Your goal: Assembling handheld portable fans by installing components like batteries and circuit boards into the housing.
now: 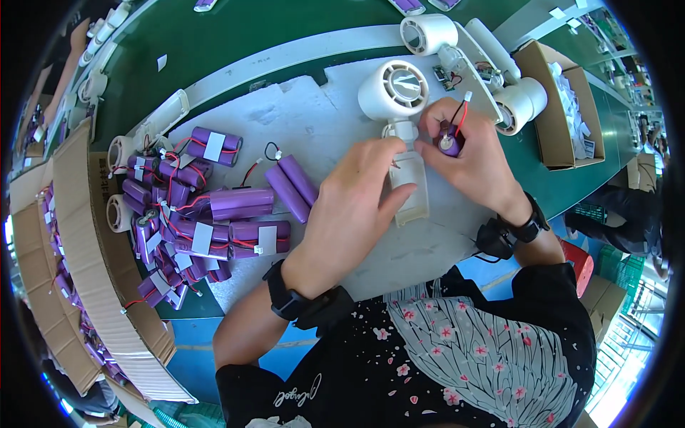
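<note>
1. Right grip (477,158): thumb and fingers pinching a purple battery pack (449,145), held just right of the fan's neck; its red lead (463,118) rises to a white connector (468,95).
2. Left grip (348,203): over the fan handle, thumb and forefinger spread apart; cannot tell whether the hidden fingers hold it.
3. White handheld fan (393,90): between both hands, round head pointing away from wearer, handle (412,208) toward wearer. Lies on grey sheet (364,267), itself on green tabletop (250,46).
4. Just left of left grip: two purple cells (287,191), side by side, slanted.
5. Farther left: heap of purple packs (242,203), red leads tangled, some with pale labels. Cardboard box (100,235) beyond.
6. Upper right, past right grip: more white fan heads (429,34), small green circuit board (448,77), open carton (541,107) holding white pieces.
</note>
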The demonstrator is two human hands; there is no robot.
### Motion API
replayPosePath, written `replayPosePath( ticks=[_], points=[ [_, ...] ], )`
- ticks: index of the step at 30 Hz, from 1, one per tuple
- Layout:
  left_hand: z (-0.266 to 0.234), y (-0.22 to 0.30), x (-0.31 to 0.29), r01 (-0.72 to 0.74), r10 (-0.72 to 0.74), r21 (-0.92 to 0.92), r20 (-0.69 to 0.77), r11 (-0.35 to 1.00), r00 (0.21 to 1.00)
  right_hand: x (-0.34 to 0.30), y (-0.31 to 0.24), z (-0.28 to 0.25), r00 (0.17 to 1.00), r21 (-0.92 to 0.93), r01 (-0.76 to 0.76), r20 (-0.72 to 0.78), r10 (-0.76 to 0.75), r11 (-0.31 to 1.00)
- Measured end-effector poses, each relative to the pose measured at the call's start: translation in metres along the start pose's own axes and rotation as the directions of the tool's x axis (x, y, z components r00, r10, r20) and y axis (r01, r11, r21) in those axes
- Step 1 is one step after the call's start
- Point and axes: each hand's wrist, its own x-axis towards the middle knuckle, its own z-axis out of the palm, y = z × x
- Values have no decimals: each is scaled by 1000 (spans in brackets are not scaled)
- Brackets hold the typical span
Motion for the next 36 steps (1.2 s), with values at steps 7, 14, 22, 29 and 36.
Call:
replayPosePath(
  ticks=[7, 14, 22, 29, 36],
  points=[
    [12, -4, -8, 168, -188, -336, -27, 927, 982, 0, 4, 1, 999, 27, 14, 39, -15, 1000],
    [5, -3, -12, 193, -177, -199, 94, 961, 980, -5, 3, 5, 896, 57, 438, 50, -440, 897],
    [2, 2, -13, 267, -252, -250, 89, 931, 964, -7, 9, 15, 898, 80, 430, 68, -435, 899],
    [0, -10, -7, -51, 52, 21, -62, 998, 997, -7, 8, 14, 898, 43, 434, 65, -436, 900],
    [1, -12, -11, 68, -61, -205, 44, 976, 997, -9, 2, 14, 912, -9, 408, 60, -406, 913]
  ],
)
